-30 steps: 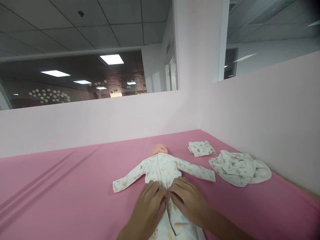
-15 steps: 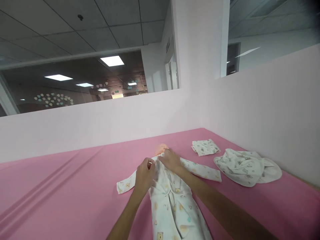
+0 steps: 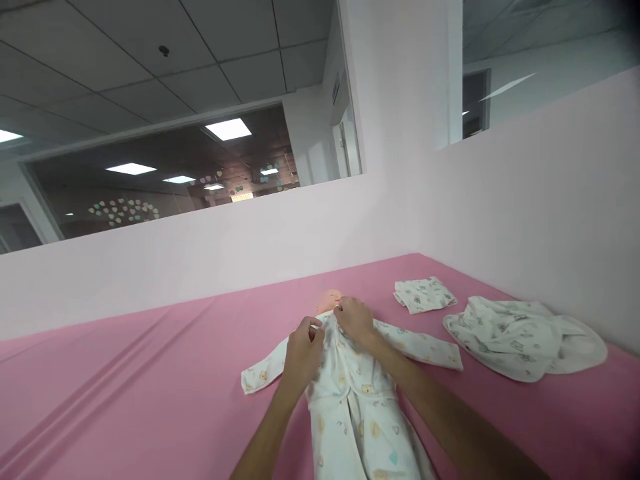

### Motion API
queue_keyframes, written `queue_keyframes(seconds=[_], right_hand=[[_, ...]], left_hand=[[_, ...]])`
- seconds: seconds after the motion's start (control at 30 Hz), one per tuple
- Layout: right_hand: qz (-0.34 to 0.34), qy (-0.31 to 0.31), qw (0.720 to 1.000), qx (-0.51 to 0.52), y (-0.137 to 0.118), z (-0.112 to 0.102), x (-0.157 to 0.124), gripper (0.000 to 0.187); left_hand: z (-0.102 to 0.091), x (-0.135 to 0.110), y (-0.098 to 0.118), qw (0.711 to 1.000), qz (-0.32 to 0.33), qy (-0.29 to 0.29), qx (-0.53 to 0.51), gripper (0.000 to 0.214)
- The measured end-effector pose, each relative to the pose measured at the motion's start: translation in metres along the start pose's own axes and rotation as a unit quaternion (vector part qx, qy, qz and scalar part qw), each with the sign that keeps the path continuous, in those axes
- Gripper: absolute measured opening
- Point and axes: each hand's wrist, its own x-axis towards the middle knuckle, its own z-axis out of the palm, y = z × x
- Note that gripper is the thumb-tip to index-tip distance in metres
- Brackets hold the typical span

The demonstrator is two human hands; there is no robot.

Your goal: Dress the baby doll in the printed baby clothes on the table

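Note:
A doll lies on its back on the pink surface, dressed in a white long-sleeved baby gown [image 3: 357,423] with small bear prints. Its peach head [image 3: 330,300] shows just past the collar, partly covered by my right hand. My right hand [image 3: 357,322] pinches the gown's cloth at the neckline. On the left side of the upper chest, the curled fingers of my left hand [image 3: 303,352] grip the same gown. Both sleeves stretch outward, and the lower front hangs slightly parted below the waist seam. What lies under my fingertips is hidden.
A folded white printed cloth [image 3: 425,295] lies at the back right. Nearer, a crumpled white printed cloth [image 3: 520,339] rests by the right wall. The pink sheet [image 3: 140,380] has creases at left and meets white walls [image 3: 280,233] behind and at right.
The camera view has shifted a little, so the doll and cloths sit slightly differently in the picture. Both hands stay at the gown's neckline and chest, with little visible movement.

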Motion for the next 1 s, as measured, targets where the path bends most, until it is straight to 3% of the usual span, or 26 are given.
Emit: queue_keyframes(seconds=[0.17, 0.37, 0.53, 0.7, 0.87, 1.0], right_hand=[[-0.039, 0.052, 0.997, 0.052, -0.003, -0.010, -0.003, 0.026], [-0.076, 0.056, 0.988, 0.125, -0.005, -0.013, -0.005, 0.021], [-0.078, 0.038, 0.980, 0.180, 0.003, -0.016, -0.003, 0.022], [-0.026, 0.075, 0.982, 0.174, 0.009, -0.012, -0.017, 0.018], [-0.075, 0.055, 0.990, 0.102, -0.004, -0.006, -0.042, 0.013], [-0.089, 0.027, 0.995, 0.025, -0.015, -0.007, -0.050, 0.017]], left_hand=[[0.013, 0.022, 0.000, 0.992, 0.092, 0.070, 0.059, 0.028], [0.031, 0.044, -0.005, 0.987, 0.143, 0.034, 0.066, 0.024], [0.030, 0.042, -0.016, 0.991, 0.113, 0.050, 0.054, 0.017], [0.024, 0.039, -0.023, 0.994, 0.065, 0.043, -0.070, 0.020], [0.022, 0.037, -0.032, 0.984, 0.086, 0.016, -0.153, 0.024], [0.023, 0.034, -0.040, 0.978, 0.075, 0.027, -0.192, 0.029]])
